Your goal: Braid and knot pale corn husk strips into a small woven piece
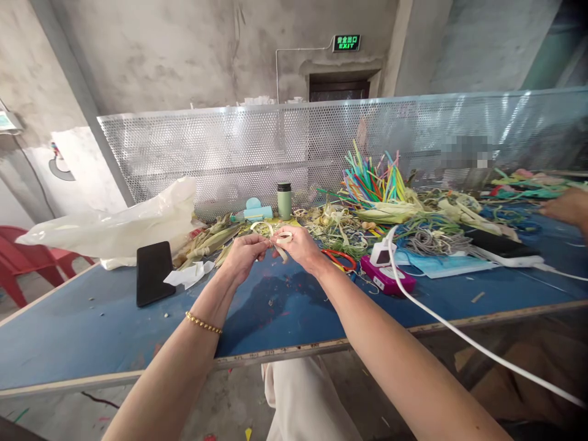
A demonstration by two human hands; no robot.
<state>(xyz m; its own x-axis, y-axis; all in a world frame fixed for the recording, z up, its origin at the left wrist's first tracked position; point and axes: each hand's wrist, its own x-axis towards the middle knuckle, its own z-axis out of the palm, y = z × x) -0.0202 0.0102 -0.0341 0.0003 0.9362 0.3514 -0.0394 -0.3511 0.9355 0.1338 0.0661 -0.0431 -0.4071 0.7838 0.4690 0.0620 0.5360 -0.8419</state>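
Observation:
My left hand [248,252] and my right hand [296,246] meet above the blue table, fingers pinched close together. Between them is a pale, looped strip [263,226] that looks like dried corn husk. One loop curves up over the left fingertips, another lies across my right hand, and a short end hangs below. Both hands grip this strip; where exactly the fingers press is partly hidden. Just behind the hands lie loose husk strips [328,223] and a bundle of dried husks [209,242].
A black phone [154,274] and a crumpled tissue [189,274] lie left, near a big plastic bag [124,223]. A green tumbler [284,202] stands behind. Right are colourful pipe cleaners [374,177], a purple power strip [386,275] with a white cable [441,318], and another person's hand [567,207].

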